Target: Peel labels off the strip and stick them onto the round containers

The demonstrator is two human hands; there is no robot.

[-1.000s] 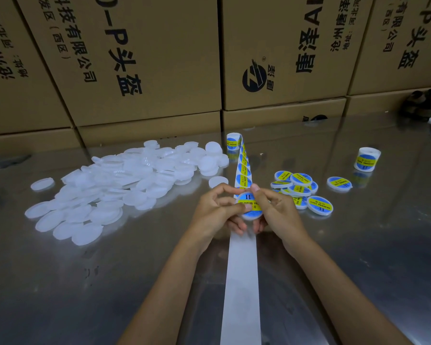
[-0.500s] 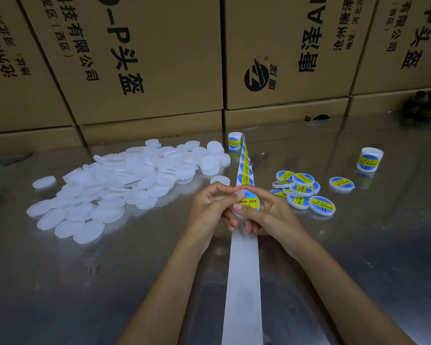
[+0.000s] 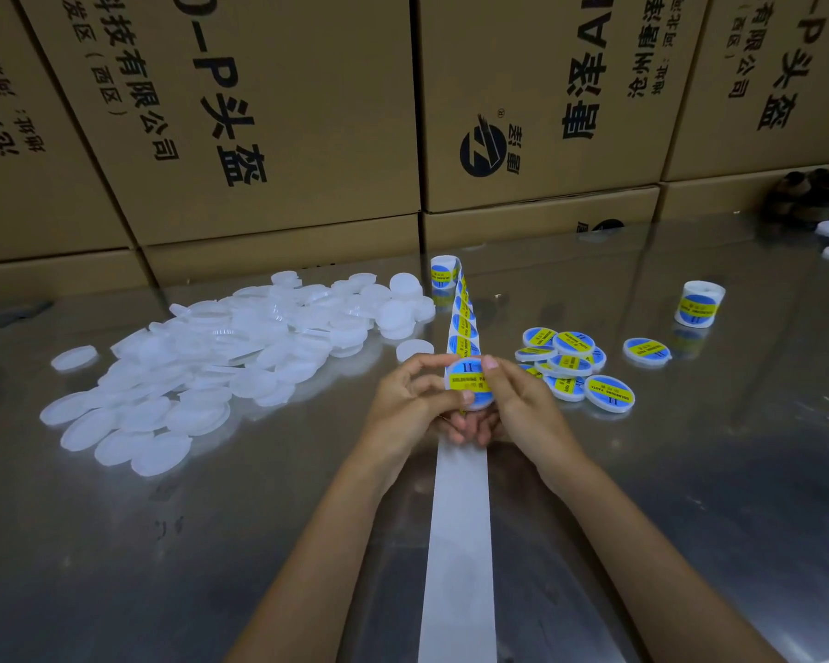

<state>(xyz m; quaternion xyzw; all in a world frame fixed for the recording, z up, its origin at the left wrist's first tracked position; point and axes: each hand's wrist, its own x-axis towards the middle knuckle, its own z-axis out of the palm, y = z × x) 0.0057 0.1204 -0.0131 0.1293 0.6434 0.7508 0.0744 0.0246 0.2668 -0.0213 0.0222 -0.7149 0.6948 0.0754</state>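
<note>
While strip [image 3: 460, 543] runs under wrists, L hand [image 3: 410, 404] & R hand [image 3: 518, 404] both pinch labelled container [image 3: 470, 382] btwn them.

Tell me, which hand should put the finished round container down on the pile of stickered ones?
Probably the right hand. It already holds the labelled container together with the left hand, and the labelled pile lies on the right. The left would have to cross the strip.

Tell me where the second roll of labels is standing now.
In the head view the second roll of labels stands upright on the metal table at the far right, alone, beyond the single labelled container.
</note>
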